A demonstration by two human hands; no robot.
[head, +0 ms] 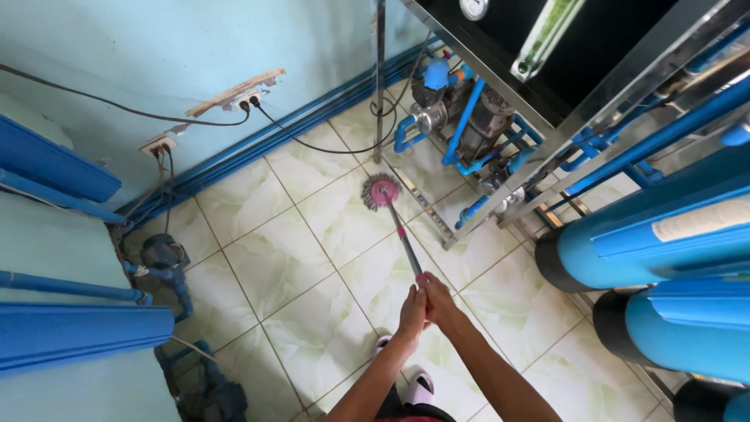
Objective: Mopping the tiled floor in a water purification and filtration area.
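Gripping the top end of a long, thin metal mop pole with a pink collar point(405, 242), both hands sit together at lower centre of the frame: left hand point(412, 311) and right hand point(437, 301), each closed round the pole, palms facing one another, fingers wrapped tight

- Mop head: round pink hub with a fringe of grey-brown strands point(380, 192), resting on the floor at centre frame, just beside the foot of the metal frame; the pole runs from it down-frame to the hands
- Handling, as judged: pole stiff and light; head soft, probably heavier and draggy if wet; best held high on the pole, as here, or with one hand lower for leverage; smooth metal may slip in damp palms
- Arm pose: both forearms reach up-frame from the bottom edge, converging at the pole end, elbows slightly bent, wrists near straight
- Floor: glossy pale green marbled tiles point(312, 258)
- Footwear: white slippers point(420, 387) at bottom centre, directly under the hands
- Upper right: stainless steel frame point(500, 184) carrying blue pipes and grey pump motors point(480, 129)
- Right edge: large blue cylindrical tanks point(664, 234) lying across the frame
- Upper left: pale blue wall with a wall socket strip and black cables point(234, 98)
- Left edge: small blue pump point(162, 256) on the floor by blue pipes
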